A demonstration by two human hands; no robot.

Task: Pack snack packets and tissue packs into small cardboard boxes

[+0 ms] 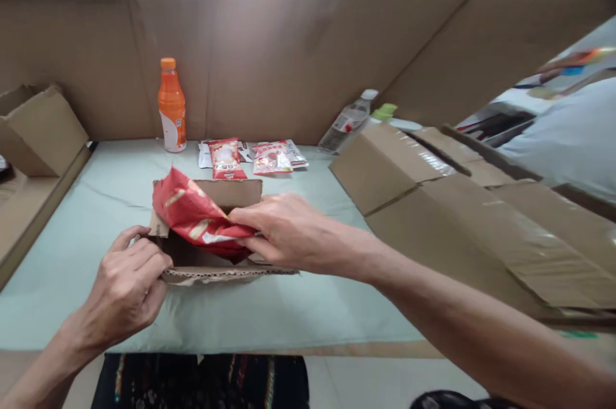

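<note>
An open cardboard box (231, 273) stands on the pale green table cover, near its front edge. My left hand (132, 274) has its fingers closed on the box's left front corner. A red snack bag (197, 213) is tilted over the box opening, its upper left end above the rim and its lower part inside. Pinched on the bag's right end is my right hand (274, 229). Behind the box lie a small red and white snack packet (227, 160) and a pink packet (272, 158), each partly covering another packet.
An orange drink bottle (172, 107) stands upright at the back left. A clear bottle (349, 123) leans at the back right beside a green-capped container (385, 112). Cardboard walls (269, 62) border the table, with cardboard boxes (433, 203) at right. People are partly visible beyond.
</note>
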